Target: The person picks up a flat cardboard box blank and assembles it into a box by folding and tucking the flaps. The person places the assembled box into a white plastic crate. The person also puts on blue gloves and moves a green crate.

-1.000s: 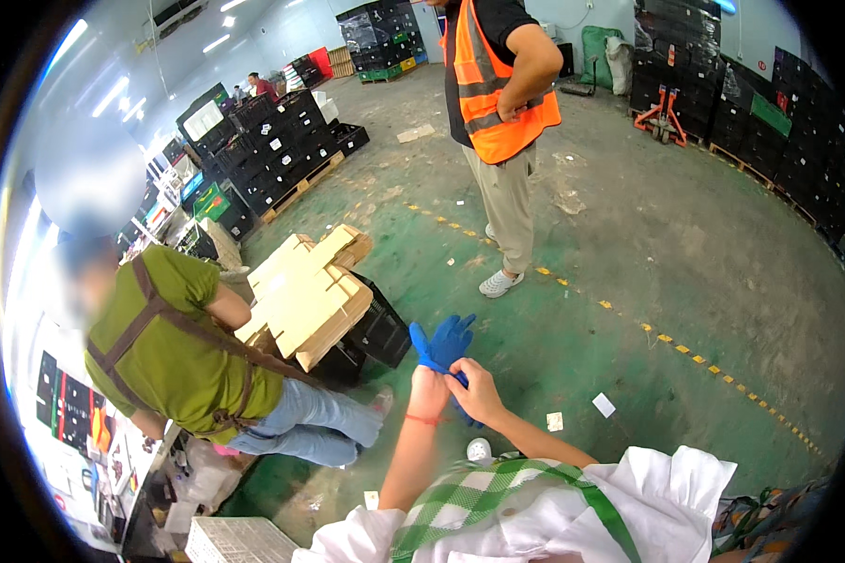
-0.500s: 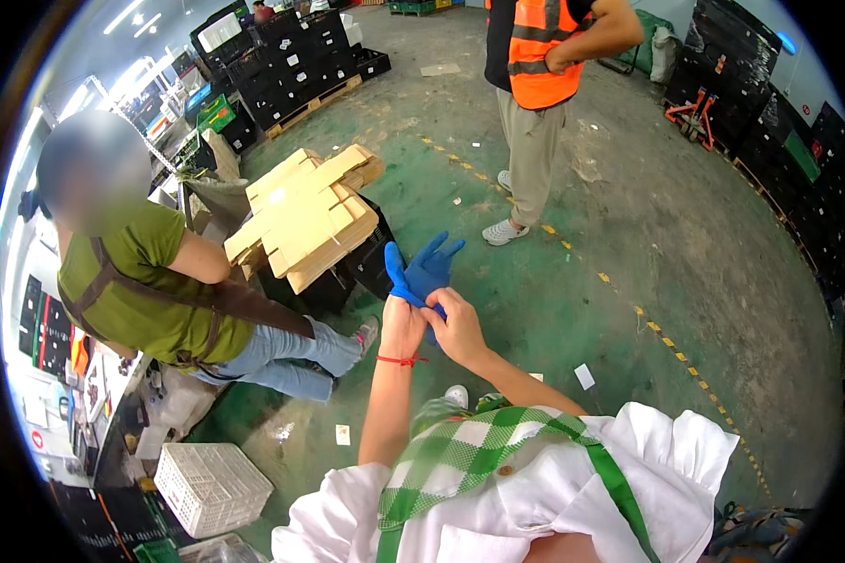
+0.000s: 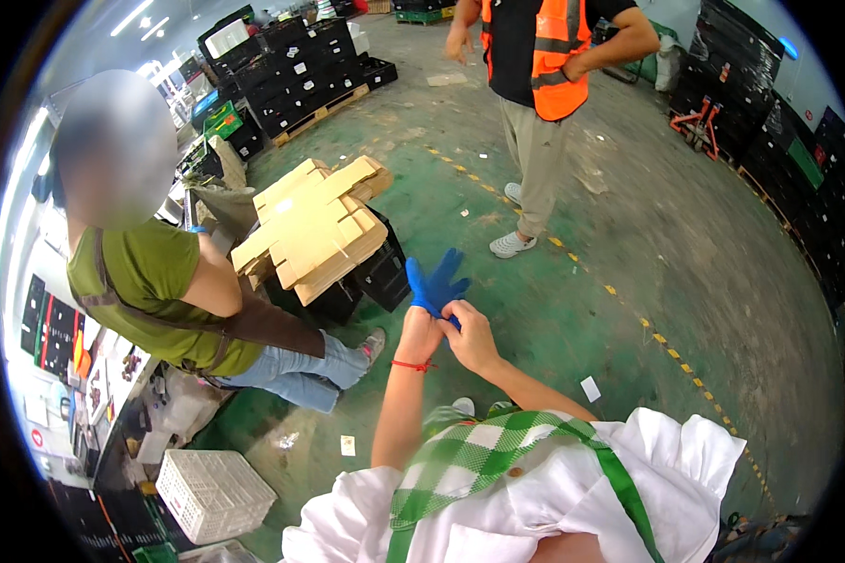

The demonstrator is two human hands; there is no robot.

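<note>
Tan cardboard stack [image 3: 305,225] atop black crate [image 3: 382,269], left of both hands. Left hand [image 3: 430,296], fingers spread wide, inside blue glove [image 3: 438,280]; red cord [image 3: 412,365] around wrist. Right hand [image 3: 470,336], just beside, pinches glove's lower edge.

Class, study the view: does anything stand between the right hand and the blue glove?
Nothing visible does. The right hand grips the blue glove at its cuff, on the left hand. The black crate and flat cardboard stack are to the glove's upper left in the view, not between them.
</note>
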